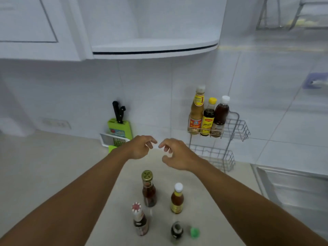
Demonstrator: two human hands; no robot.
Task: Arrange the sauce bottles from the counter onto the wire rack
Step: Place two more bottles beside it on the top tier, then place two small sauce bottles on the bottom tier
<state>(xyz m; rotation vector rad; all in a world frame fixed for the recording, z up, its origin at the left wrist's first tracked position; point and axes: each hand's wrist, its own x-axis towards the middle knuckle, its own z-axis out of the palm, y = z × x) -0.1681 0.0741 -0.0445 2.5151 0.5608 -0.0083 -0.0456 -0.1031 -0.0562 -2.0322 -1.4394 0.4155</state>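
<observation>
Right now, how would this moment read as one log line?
left hand: empty | right hand: empty | two-tier wire rack top: three bottles | beige counter: gold-capped dark sauce bottle, others waiting

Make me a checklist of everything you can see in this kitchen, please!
Surface: pale counter, bare patches around the bottles.
Job's things: three bottles upright in the rack top tier, lower tier bare; four bottles standing on the counter, plus a green cap.
Clutter: knife block, grater.
Hands: left hand and right hand both open, holding nothing, above the counter.
Cables: nothing seen.
Surroundings: tiled wall, corner shelf, sink at right.
</observation>
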